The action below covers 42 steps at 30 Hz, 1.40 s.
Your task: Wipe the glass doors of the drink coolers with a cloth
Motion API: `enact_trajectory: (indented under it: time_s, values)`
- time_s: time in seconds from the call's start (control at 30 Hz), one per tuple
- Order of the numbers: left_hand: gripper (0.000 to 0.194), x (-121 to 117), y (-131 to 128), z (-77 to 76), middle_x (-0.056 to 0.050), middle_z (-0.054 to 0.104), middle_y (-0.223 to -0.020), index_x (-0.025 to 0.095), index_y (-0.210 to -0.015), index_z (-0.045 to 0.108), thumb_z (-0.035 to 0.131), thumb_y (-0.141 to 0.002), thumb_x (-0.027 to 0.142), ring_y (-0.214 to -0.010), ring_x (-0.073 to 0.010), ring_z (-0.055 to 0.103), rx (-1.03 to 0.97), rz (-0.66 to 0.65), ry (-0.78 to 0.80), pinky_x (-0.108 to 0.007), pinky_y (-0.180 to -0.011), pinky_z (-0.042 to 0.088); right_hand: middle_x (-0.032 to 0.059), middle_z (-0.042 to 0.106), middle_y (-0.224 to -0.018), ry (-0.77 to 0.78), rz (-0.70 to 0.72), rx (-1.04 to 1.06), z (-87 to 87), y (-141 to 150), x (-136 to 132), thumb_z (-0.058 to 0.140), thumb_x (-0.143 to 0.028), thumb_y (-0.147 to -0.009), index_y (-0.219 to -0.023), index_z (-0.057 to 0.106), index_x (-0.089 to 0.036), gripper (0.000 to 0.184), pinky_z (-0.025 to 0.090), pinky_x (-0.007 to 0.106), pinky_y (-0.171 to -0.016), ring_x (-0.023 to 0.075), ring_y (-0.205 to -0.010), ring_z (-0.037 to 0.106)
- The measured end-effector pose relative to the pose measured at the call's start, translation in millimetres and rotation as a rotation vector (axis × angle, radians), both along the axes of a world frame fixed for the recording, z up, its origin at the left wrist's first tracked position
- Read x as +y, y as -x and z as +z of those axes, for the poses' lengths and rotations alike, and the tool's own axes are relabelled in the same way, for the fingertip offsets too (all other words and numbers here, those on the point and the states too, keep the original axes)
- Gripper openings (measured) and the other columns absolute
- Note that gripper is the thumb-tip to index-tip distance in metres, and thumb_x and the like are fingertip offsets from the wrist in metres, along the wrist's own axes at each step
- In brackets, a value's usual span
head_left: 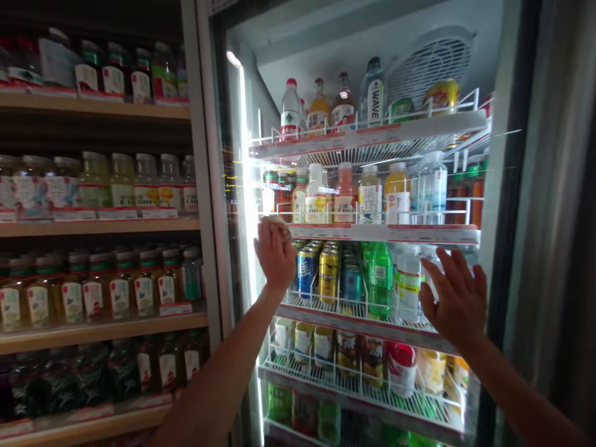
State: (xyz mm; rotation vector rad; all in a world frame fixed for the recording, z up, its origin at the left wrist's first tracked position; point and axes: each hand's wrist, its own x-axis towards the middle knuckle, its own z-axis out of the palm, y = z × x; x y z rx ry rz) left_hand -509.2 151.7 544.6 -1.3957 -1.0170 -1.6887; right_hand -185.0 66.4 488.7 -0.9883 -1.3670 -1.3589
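I face a lit drinks fridge with wire shelves of bottles and cans. My left hand is raised at the left side of the fridge front, at the height of the second shelf's edge. Its fingers are curled over a small pale cloth whose edge shows above the fingertips. My right hand is up on the right, fingers spread and palm facing the fridge, in front of a clear bottle and beside a green bottle. It holds nothing. Blue and gold cans stand between my hands.
Wooden shelves on the left carry rows of bottled drinks on several levels. The fridge's pale frame post divides them from the cooler. A fan grille sits at the fridge's top right. A dark panel closes the right side.
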Motion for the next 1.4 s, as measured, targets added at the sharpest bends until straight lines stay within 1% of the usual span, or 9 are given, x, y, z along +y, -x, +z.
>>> enact_trajectory:
  time_s: [0.13, 0.27, 0.37, 0.57, 0.73, 0.83, 1.0, 1.23, 1.4]
  values:
    - [0.044, -10, -18, -3.2, -0.011, 0.04, -0.142, 0.018, -0.129, 0.045, 0.038, -0.087, 0.031, -0.137, -0.0202, 0.027, 0.369, -0.047, -0.037, -0.043, -0.112, 0.022, 0.0118, 0.044, -0.139, -0.012, 0.005, -0.031, -0.3, -3, 1, 0.049, -0.026, -0.084, -0.13, 0.045, -0.019, 0.047, 0.023, 0.046, -0.111, 0.0268, -0.132, 0.036]
    - [0.047, 2, 21, 18.5, -0.017, 0.039, -0.141, 0.013, -0.128, 0.046, 0.039, -0.086, 0.033, -0.135, -0.0259, 0.031, -0.064, -0.03, 0.021, -0.049, -0.109, 0.025, 0.01, 0.042, -0.141, 0.023, -0.004, -0.001, -0.8, -1, 1, 0.049, -0.024, -0.084, -0.133, 0.041, -0.021, 0.05, 0.023, 0.047, -0.11, 0.0267, -0.133, 0.035]
    - [0.047, 4, 14, 32.6, -0.02, 0.036, -0.142, 0.01, -0.128, 0.045, 0.035, -0.088, 0.032, -0.135, -0.0289, 0.03, -0.239, -0.027, 0.018, -0.054, -0.108, 0.025, 0.0092, 0.041, -0.142, 0.043, 0.002, 0.023, -1.4, 1, 0, 0.051, -0.023, -0.083, -0.134, 0.041, -0.022, 0.052, 0.022, 0.047, -0.111, 0.0268, -0.133, 0.035]
    - [0.042, -16, -55, 25.5, -0.008, 0.042, -0.141, 0.02, -0.127, 0.047, 0.038, -0.088, 0.032, -0.137, -0.0185, 0.028, 0.51, -0.055, -0.101, -0.043, -0.112, 0.023, 0.0106, 0.042, -0.141, -0.002, 0.0, -0.023, -0.7, -2, 1, 0.052, -0.023, -0.082, -0.133, 0.043, -0.02, 0.051, 0.023, 0.047, -0.111, 0.0267, -0.132, 0.036]
    - [0.046, 4, -1, 31.2, -0.014, 0.043, -0.14, 0.016, -0.129, 0.045, 0.038, -0.088, 0.034, -0.133, -0.0221, 0.034, 0.009, 0.008, -0.096, -0.044, -0.107, 0.03, 0.0094, 0.042, -0.141, 0.008, 0.013, -0.004, 1.1, 0, 0, 0.051, -0.023, -0.083, -0.133, 0.042, -0.022, 0.051, 0.024, 0.046, -0.111, 0.0253, -0.133, 0.035]
    - [0.046, 6, 3, 29.3, -0.016, 0.042, -0.14, 0.014, -0.129, 0.046, 0.037, -0.088, 0.033, -0.134, -0.0238, 0.034, -0.181, 0.015, -0.073, -0.046, -0.106, 0.03, 0.0082, 0.04, -0.143, 0.024, 0.01, 0.014, -0.1, 0, 1, 0.05, -0.024, -0.084, -0.135, 0.04, -0.024, 0.052, 0.023, 0.046, -0.111, 0.0254, -0.133, 0.034]
    - [0.043, -9, -21, 17.1, -0.009, 0.041, -0.142, 0.019, -0.128, 0.047, 0.038, -0.087, 0.03, -0.137, -0.0193, 0.028, 0.401, -0.024, -0.063, -0.042, -0.111, 0.024, 0.0094, 0.041, -0.142, 0.019, 0.014, -0.005, -2.5, -2, 0, 0.051, -0.024, -0.083, -0.136, 0.038, -0.023, 0.054, 0.023, 0.047, -0.11, 0.0268, -0.132, 0.036]
    - [0.049, 10, 25, 53.7, -0.019, 0.039, -0.141, 0.011, -0.129, 0.045, 0.033, -0.088, 0.035, -0.135, -0.0257, 0.031, -0.205, -0.016, 0.003, -0.049, -0.108, 0.027, 0.0112, 0.031, -0.147, -0.016, 0.051, 0.091, 45.8, 13, 4, 0.043, -0.03, -0.088, -0.138, 0.036, -0.022, 0.051, 0.017, 0.05, -0.111, 0.0286, -0.135, 0.03]
    - [0.044, -3, -33, 56.7, -0.01, 0.04, -0.143, 0.018, -0.129, 0.046, 0.034, -0.088, 0.029, -0.137, -0.0198, 0.027, 0.279, -0.032, -0.086, -0.044, -0.112, 0.023, 0.0106, 0.033, -0.147, -0.003, -0.001, 0.154, 65.4, 17, 14, 0.043, -0.034, -0.089, -0.136, 0.04, -0.021, 0.049, 0.013, 0.048, -0.113, 0.0274, -0.137, 0.027]
